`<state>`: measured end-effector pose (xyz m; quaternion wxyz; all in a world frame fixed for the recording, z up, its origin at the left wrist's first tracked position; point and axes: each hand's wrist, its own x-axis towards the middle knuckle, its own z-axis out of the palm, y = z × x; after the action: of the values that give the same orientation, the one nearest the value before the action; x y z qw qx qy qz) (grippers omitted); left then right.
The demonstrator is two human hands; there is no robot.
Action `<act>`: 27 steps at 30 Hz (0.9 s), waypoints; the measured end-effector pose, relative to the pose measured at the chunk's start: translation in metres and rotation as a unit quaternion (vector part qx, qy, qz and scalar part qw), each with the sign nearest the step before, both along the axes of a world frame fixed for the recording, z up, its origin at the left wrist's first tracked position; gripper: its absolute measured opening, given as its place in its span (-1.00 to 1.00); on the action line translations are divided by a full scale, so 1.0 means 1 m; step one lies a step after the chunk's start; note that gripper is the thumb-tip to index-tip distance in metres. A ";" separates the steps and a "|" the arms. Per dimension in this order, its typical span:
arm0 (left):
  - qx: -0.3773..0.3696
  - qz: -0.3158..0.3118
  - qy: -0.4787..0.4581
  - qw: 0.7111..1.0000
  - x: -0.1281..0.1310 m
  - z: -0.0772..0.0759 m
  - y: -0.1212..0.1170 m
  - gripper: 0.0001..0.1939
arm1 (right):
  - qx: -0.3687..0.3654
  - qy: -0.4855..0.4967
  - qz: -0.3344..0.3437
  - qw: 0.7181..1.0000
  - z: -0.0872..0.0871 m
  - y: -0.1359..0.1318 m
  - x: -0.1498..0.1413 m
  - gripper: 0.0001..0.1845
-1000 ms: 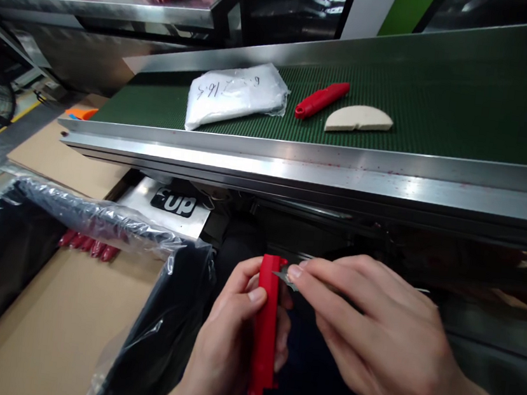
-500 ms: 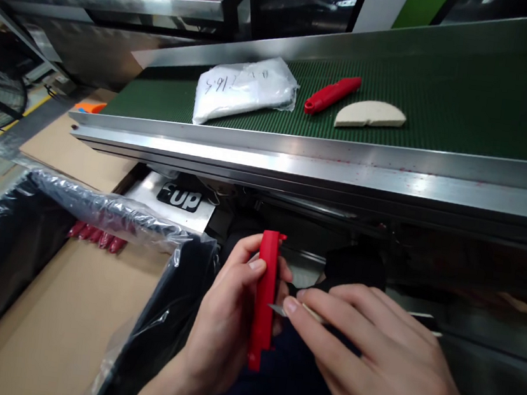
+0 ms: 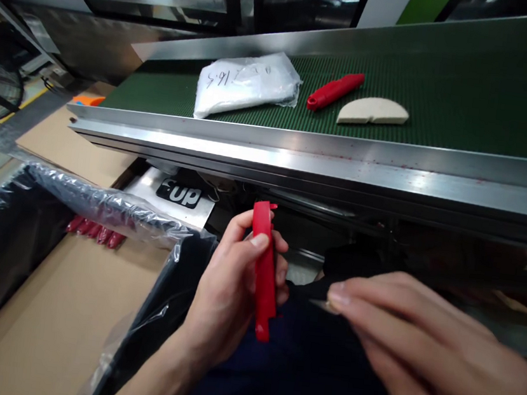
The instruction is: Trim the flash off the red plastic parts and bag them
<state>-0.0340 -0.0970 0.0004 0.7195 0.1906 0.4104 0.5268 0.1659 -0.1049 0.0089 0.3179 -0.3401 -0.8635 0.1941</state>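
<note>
OK, L hand [image 3: 228, 283] w/ 1 red pc [image 3: 264, 273], snug grip; R hand [image 3: 427, 349] w/ 1 blurry blade [image 3: 321, 304], pinch grip.

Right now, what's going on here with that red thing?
The person's left hand holds a long red part. The right hand pinches what looks like a small blade, blurry and apart from it. On the green belt lie a white package, another red part and a pale half-round piece.
</note>
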 end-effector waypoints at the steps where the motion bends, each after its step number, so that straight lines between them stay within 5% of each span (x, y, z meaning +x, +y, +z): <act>1: 0.008 -0.010 0.015 1.000 0.000 0.000 -0.002 -0.79 | 0.000 0.008 -0.020 1.000 0.001 0.004 0.002 -0.57; 9: -0.006 -0.076 0.090 0.993 0.002 0.007 -0.025 -0.69 | 0.098 -0.039 -0.040 0.994 -0.002 0.022 -0.012 -0.53; 27: -0.025 -0.087 0.099 0.991 0.005 0.007 -0.031 -0.66 | 0.116 -0.056 -0.043 0.991 -0.007 0.015 -0.012 -0.54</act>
<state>-0.0295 -0.1278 0.0070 0.7232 0.2588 0.4740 0.4305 0.1543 -0.0899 0.0016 0.3147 -0.3480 -0.8811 0.0592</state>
